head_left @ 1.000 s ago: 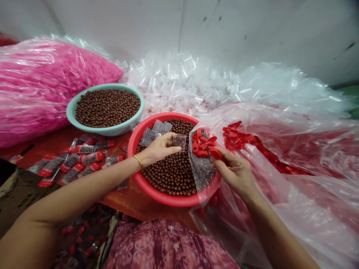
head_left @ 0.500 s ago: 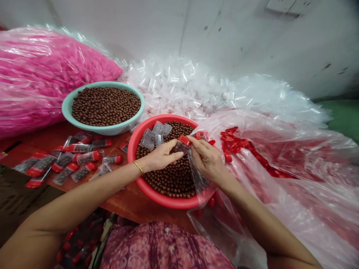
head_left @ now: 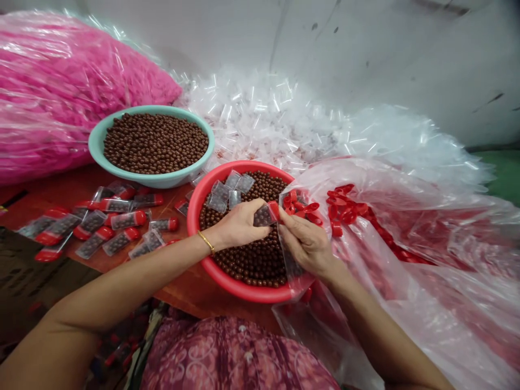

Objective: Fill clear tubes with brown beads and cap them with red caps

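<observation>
Over a red basin [head_left: 194,216] of brown balls [head_left: 252,265], my left hand [head_left: 244,225] is closed round a small clear plastic tube [head_left: 263,215] filled with the same balls. My right hand [head_left: 306,241] pinches the red cap [head_left: 274,210] at the tube's right end. Whether the cap is fully seated I cannot tell. Several clear tubes [head_left: 219,196] without caps lie on the balls at the back left of the basin. Loose red caps [head_left: 345,205] spill from a clear plastic bag [head_left: 390,189] just right of my right hand.
Several filled, red-capped tubes [head_left: 129,219] lie on the red table [head_left: 174,287] at left. Behind them stands a light-blue basin [head_left: 97,146] of brown balls. A large bag of pink pieces [head_left: 81,81] and a heap of clear tubes [head_left: 260,114] line the wall.
The held tube has turned so its capped end points right, toward my right hand. My right hand has shifted slightly right and down. The camera view has moved a little.
</observation>
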Motion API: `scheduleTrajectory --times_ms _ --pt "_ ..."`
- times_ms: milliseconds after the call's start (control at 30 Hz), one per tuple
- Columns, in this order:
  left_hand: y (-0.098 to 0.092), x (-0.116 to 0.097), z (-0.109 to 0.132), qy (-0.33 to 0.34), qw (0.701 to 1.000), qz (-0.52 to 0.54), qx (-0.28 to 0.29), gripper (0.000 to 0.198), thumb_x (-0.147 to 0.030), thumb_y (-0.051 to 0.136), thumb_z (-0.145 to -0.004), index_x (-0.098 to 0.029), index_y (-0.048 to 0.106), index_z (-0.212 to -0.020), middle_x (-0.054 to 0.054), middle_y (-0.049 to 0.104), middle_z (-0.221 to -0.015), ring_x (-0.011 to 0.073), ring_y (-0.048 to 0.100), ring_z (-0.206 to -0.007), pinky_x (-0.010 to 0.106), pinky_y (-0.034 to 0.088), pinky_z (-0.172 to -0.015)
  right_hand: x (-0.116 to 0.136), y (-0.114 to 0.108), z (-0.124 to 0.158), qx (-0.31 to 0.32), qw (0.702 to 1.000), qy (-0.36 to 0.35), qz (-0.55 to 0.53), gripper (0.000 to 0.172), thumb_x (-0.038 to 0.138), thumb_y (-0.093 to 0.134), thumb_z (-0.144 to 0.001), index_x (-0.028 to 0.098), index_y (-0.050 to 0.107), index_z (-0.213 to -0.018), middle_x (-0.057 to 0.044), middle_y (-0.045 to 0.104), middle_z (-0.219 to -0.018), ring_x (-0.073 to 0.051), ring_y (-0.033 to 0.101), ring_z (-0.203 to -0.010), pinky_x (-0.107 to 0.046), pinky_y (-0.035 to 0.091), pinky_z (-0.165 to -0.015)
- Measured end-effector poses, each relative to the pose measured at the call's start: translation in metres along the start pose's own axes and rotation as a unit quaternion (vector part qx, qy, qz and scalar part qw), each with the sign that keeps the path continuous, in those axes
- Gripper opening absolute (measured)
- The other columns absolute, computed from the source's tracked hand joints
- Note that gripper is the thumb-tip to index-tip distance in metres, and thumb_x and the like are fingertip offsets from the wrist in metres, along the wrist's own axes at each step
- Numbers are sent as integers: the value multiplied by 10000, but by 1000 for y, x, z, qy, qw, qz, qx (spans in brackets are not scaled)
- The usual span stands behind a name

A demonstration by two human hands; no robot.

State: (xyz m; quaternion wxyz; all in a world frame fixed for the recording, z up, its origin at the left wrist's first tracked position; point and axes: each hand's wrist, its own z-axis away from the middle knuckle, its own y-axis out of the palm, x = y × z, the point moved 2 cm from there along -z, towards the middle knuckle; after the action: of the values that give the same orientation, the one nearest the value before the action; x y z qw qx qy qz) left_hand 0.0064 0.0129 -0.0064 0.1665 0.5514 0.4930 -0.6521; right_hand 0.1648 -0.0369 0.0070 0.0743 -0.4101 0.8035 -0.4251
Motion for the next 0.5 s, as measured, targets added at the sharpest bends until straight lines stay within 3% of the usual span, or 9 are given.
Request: scheduleTrajectory --times_ms 200,400,500 --pt "2 1 2 9 998 59 32 120 -214 535 -657 -184 428 -702 -70 419 -614 82 390 -566 207 313 -525 1 -9 2 15 999 -40 17 596 67 478 -862 201 347 -1428 -7 616 -686 -109 573 -542 -210 476 -508" --pt "-6 -5 6 61 993 -60 82 106 -207 524 -620 -183 431 -665 -54 437 -585 94 403 -541 222 283 -513 10 -11 6 68 990 -114 39 644 81 466 -867 115 231 -1466 -4 550 -643 -116 512 -527 -218 431 -473" --pt "-6 -9 7 77 987 -97 99 106 -215 526 -619 -185 430 -653 -49 461 -578 99 424 -531 223 285 -509 15 -12 9 69 989 -117 60 666 74 460 -866 94 189 -1475 -5 545 -641 -126 523 -555 -226 437 -486"
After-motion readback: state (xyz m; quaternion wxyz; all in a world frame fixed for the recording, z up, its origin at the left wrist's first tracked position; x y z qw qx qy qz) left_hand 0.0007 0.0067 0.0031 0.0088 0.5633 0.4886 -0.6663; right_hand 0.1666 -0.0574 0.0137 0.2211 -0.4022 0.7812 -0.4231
